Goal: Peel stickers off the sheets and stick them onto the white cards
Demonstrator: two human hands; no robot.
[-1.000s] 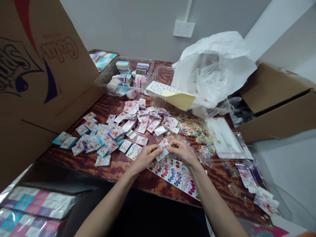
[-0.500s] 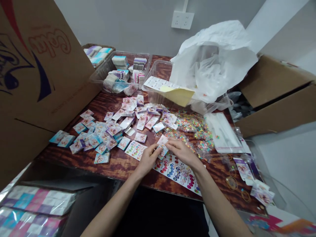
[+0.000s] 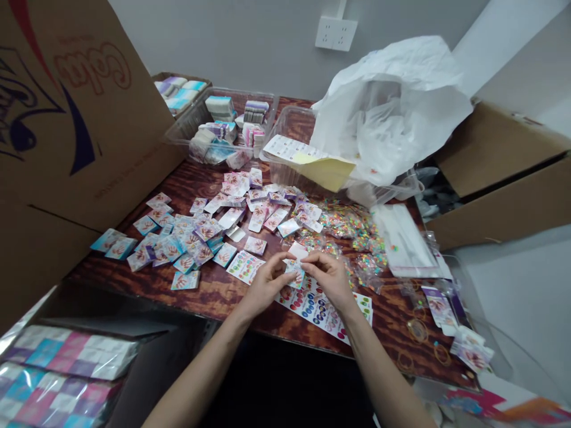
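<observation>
Between both hands I hold a small light-blue printed box [image 3: 295,276] with its white flap [image 3: 298,251] standing up at the top. My left hand [image 3: 271,279] pinches the left side, thumb across the front. At the flap and upper right side, the fingertips of my right hand [image 3: 328,274] are closed. Beneath my hands lies a sheet of colourful nail stickers [image 3: 319,308], partly covered by them. A smaller sticker sheet [image 3: 244,266] shows to the left. Many small printed boxes [image 3: 191,241] are heaped left of and beyond my hands.
Small bags of coloured beads [image 3: 368,238] lie to the right, beside white plastic sleeves [image 3: 404,241]. Clear tubs [image 3: 178,135] stand at the back, one under a white bag [image 3: 392,107]. Cartons [image 3: 134,148] flank the table. Rubber bands [image 3: 417,330] lie at right.
My right hand has shifted its fingertips up to the box's flap, and the flap stands more upright. My left hand still grips the box. The camera view has shifted slightly.
</observation>
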